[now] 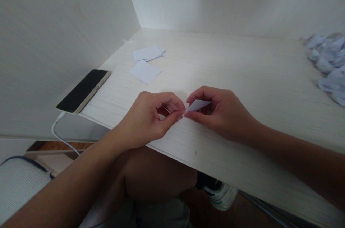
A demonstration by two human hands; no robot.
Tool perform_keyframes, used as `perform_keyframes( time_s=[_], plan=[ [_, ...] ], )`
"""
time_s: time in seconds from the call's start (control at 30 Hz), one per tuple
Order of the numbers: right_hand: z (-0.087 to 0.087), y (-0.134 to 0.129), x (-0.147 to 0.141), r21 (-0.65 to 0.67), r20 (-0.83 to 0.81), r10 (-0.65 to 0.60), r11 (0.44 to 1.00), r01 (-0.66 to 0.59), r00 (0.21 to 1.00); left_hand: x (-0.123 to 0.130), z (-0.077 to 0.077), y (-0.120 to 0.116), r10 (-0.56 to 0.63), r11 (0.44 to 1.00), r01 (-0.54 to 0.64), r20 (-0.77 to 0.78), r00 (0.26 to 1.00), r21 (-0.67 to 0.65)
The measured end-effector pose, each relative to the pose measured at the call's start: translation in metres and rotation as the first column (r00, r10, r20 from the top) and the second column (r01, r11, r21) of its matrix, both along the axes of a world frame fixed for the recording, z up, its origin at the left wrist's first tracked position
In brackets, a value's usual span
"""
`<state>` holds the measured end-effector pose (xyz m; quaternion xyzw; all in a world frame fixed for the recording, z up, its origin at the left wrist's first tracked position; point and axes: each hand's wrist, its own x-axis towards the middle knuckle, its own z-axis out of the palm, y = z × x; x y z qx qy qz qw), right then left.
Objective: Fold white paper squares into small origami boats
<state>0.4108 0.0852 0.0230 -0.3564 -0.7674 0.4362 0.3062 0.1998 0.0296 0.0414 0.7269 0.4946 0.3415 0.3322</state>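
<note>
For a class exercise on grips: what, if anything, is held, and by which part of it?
A small white paper: the right hand holds it near its pointed left end; the left hand's fingertips meet there, their grip on it unclear.

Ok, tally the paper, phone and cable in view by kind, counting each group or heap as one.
Held paper piece: 1
Flat paper group: 1
Paper heap: 1 (pieces too blurred to count)
Phone: 1
White cable: 1
Total: 5

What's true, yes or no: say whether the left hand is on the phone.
No, the left hand is by the white paper, away from the phone.
</note>
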Motion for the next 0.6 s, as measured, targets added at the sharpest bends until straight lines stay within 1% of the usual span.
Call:
perform_keyframes(
  time_s=[0.07,0.27,0.43,0.5,0.6],
  plan=[
    [-0.0001,0.0006,0.0,0.003,-0.011,-0.002,1.0,0.002,1.0,0.0009,0.0002,0.0003,0.015,1.0,-0.014,0.047,0.999,-0.022],
    [-0.0022,0.001,0.0004,0.003,-0.045,0.004,1.0,-0.004,0.999,0.0049,-0.0021,0.0046,0.112,0.989,-0.095,0.149,0.982,-0.114],
    [-0.0037,0.0011,-0.0005,-0.078,-0.113,-0.001,0.997,-0.008,0.994,0.0037,-0.005,0.0069,0.128,0.981,-0.093,0.208,0.97,-0.172],
    [-0.0042,0.0017,-0.0007,-0.119,-0.164,-0.012,0.993,-0.008,0.986,0.0015,-0.0052,0.0075,0.134,0.981,-0.1,0.208,0.969,-0.166],
    [-0.0043,0.0026,-0.0008,-0.18,-0.244,-0.031,0.983,-0.014,0.969,-0.0028,-0.0045,0.0081,0.151,0.986,-0.133,0.202,0.968,-0.098]
  ],
)
